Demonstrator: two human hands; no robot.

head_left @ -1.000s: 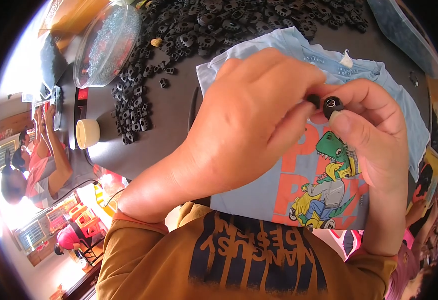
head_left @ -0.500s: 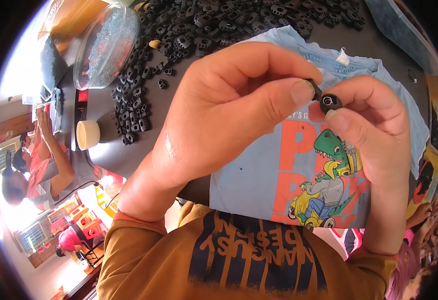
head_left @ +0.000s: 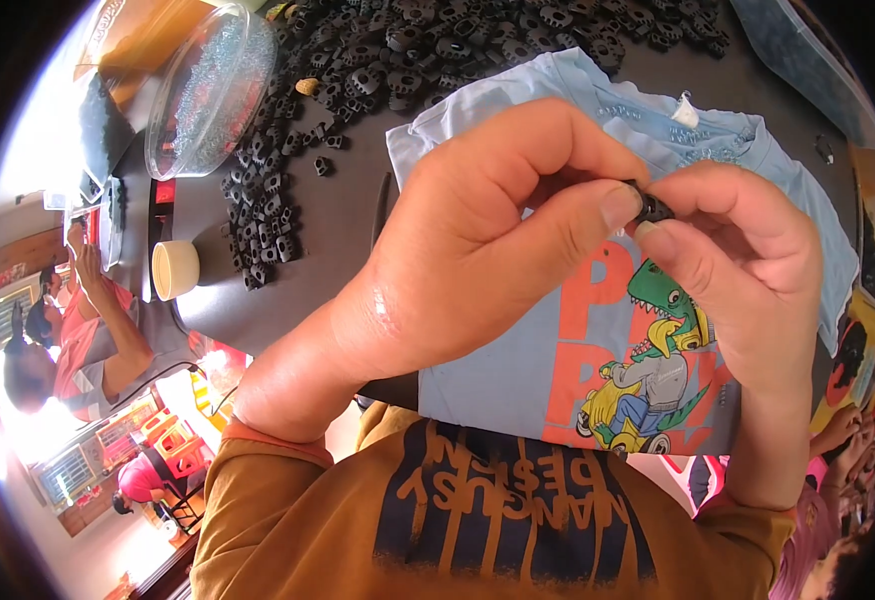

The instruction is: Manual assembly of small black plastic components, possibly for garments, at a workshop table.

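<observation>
My left hand (head_left: 518, 225) and my right hand (head_left: 748, 255) meet over a folded light-blue T-shirt (head_left: 493, 395) with a dinosaur print. Between both thumbs and forefingers sits a small black plastic cord lock (head_left: 655, 208), its body and plunger pressed together. Fingertips cover much of it. Both hands are closed in a pinch. Beyond them, a scatter of tiny metal springs (head_left: 706, 152) lies on the shirt near its collar.
A large heap of black plastic pieces (head_left: 388, 85) spreads over the dark table (head_left: 343, 215). At left stand a clear tub (head_left: 163, 150) of small springs and a cream cup (head_left: 176, 270). A clear bin (head_left: 808, 60) is at far right. Other people (head_left: 93, 330) sit beyond the table.
The two black parts, held slightly apart before with a coil showing in the rounder one, are now joined between my fingers. My left hand has moved a little right.
</observation>
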